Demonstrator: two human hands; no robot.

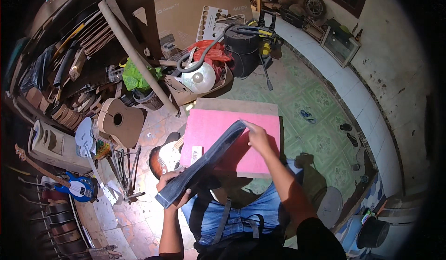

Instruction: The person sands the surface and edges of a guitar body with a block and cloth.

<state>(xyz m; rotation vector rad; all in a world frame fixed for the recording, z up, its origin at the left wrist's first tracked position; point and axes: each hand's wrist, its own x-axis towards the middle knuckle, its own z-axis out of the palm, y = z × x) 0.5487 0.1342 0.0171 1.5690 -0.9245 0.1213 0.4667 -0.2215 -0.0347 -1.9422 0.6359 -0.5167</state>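
Observation:
A long dark blue-grey strip (204, 162), looking like denim and wider at its near end, is held slantwise above the pink-topped table (251, 160). My left hand (173, 185) grips its lower-left end, thumb and fingers on opposite edges. At the upper-right end, my right hand (256, 137) pinches the tip; part of its grip is hidden. A small white box-like piece with dark marks (196, 152) lies on the pink surface, left of the strip. Beside the table's left edge is a sunburst electric guitar (160, 160), partly covered.
On the left are an unfinished acoustic guitar body (108, 120), a folded metal stand (125, 169) and a blue bass guitar (79, 188). A black vacuum cleaner (240, 55) and a white round lamp-like globe (197, 80) stand beyond the table. Sandals (307, 116) lie on the green tiled floor.

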